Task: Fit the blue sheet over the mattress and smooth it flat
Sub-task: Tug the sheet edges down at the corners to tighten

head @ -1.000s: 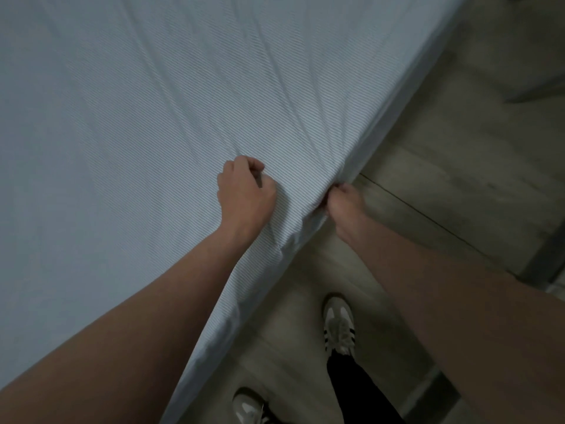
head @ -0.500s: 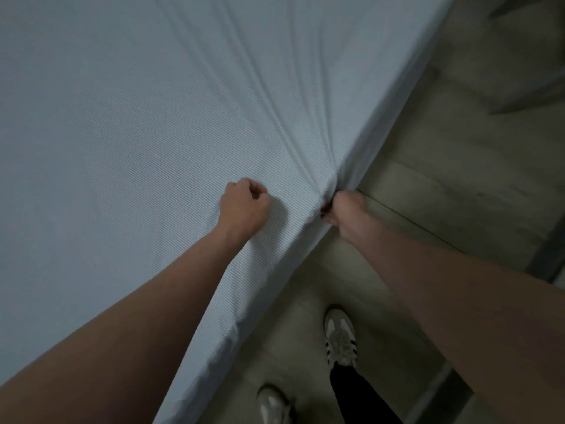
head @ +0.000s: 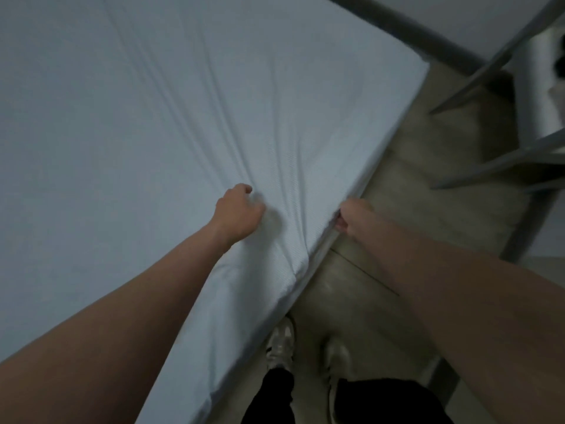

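Left hand (head: 240,214) has fingers curled into the blue sheet (head: 137,117) on top, right hand (head: 351,218) pinches its edge just beside the mattress side.

Camera: one wide-angle view, worn on the person's head.
Facing: forward and steeply down, over the bed (head: 153,133) edge and floor (head: 412,185).
Nearness: close, at arm's reach; forearms fill the lower frame.
Shared view: none, a single camera.
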{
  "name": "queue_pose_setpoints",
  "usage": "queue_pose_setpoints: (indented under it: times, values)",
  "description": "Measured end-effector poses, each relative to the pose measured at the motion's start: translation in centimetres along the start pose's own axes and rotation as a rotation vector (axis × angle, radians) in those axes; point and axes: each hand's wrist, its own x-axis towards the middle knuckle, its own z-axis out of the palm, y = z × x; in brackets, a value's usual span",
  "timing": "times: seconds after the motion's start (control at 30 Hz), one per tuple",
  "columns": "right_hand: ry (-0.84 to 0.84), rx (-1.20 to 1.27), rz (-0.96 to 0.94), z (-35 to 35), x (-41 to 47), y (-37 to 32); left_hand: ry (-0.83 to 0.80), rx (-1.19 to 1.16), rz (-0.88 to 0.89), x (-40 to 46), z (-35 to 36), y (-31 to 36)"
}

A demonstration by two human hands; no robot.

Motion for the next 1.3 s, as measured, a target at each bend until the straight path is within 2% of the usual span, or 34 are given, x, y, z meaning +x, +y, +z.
queue_pose_setpoints:
  times: [0.13, 0.4, 0.7, 0.93, 1.1, 1.2, 1.3]
  values:
    - [-0.019, 0.049, -0.017, -1.0, 3.4, -2.6, -0.053, 0.168, 0.097, 3.2, 1.4, 2.6]
    - [-0.214, -0.182, -0.185, -4.2, 6.7, -2.0, 0.04, 0.2, 0.046, 7.7, 4.6, 6.3]
    - [-0.121, -0.321, -0.211, -3.1, 11.5, -2.5, 0.162, 0.409, 0.025, 10.8, 8.5, 9.5]
    - [-0.217, -0.296, -0.069, -2.5, 13.6, -2.7, 0.133, 0.442, 0.006, 12.5, 10.8, 10.3]
    - [-0.218, 0.201, -0.043, -5.3, 14.1, -7.7, 0.1, 0.441, 0.017, 13.3, 10.6, 12.3]
    - [-0.281, 0.185, -0.062, -6.3, 14.5, -10.1, 0.088, 0.423, 0.06, 14.2, 10.8, 14.5]
    - [-0.229, 0.047, -0.164, -6.4, 15.6, -10.8, 0.097, 0.411, 0.094, 15.1, 11.4, 16.4]
